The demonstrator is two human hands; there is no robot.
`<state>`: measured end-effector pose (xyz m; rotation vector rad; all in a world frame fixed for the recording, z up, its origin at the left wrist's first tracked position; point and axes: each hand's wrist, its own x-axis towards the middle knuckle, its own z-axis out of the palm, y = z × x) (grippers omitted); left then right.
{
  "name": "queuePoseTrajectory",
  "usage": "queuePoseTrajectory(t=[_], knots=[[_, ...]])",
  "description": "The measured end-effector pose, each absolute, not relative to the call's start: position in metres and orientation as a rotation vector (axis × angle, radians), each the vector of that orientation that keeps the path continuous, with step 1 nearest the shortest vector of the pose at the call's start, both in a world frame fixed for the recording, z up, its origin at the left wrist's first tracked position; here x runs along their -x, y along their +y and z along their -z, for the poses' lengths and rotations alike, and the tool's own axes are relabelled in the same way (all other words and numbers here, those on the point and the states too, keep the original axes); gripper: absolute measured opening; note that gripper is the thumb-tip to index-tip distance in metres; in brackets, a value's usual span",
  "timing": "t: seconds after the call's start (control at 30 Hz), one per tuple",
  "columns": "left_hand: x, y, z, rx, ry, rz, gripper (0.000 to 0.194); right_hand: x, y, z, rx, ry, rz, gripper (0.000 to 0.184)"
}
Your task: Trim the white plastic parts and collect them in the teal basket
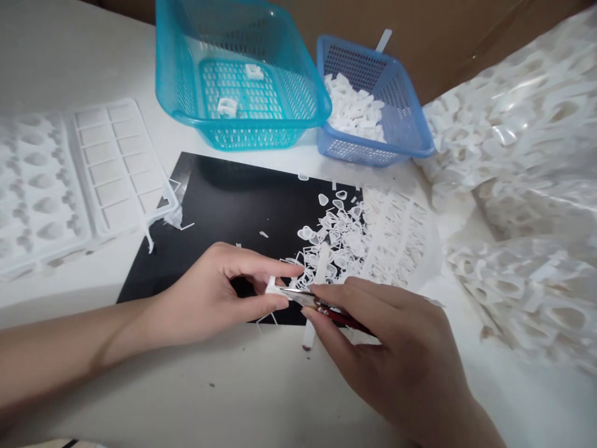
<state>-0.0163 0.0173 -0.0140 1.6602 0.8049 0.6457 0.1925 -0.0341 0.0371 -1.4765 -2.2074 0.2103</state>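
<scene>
Between thumb and fingers, my left hand holds a small white plastic part above the near edge of a black mat. My right hand is closed around thread snips with dark red handles and pointed metal blades. The blade tips touch or nearly touch the white part; which of the two I cannot tell. Under and beyond my right fingers, a white stick-like tool with a dark tip lies on a heap of white plastic scraps. My right fingers partly hide the snips.
A turquoise basket at the back holds two white parts. Beside it, a blue basket contains many small white pieces. Clear bags of white parts crowd the right side. White moulded trays or frames lie at left.
</scene>
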Motion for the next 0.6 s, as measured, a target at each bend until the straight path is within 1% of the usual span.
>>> queuePoseTrajectory(t=[0.3,0.4,0.47,0.57,0.6], knots=[[0.0166,0.0160,0.0140,-1.618,0.805,-0.646,0.032,-0.1903,-0.0325,-0.0375,1.472,-2.213,-0.171,0.010],[0.0162,0.0161,0.0138,-1.514,0.813,-0.636,0.032,-0.1908,-0.0329,-0.0384,1.473,-2.183,-0.174,0.007],[0.0159,0.0161,0.0139,-1.424,0.818,-0.636,0.031,-0.1931,-0.0328,-0.0408,1.470,-2.092,-0.194,0.002],[0.0157,0.0160,0.0149,-1.327,0.800,-0.665,0.036,-0.1980,-0.0313,-0.0451,1.517,-1.831,-0.280,0.012],[0.0156,0.0160,0.0153,-1.311,0.793,-0.673,0.039,-0.1990,-0.0306,-0.0456,1.538,-1.747,-0.363,0.011]])
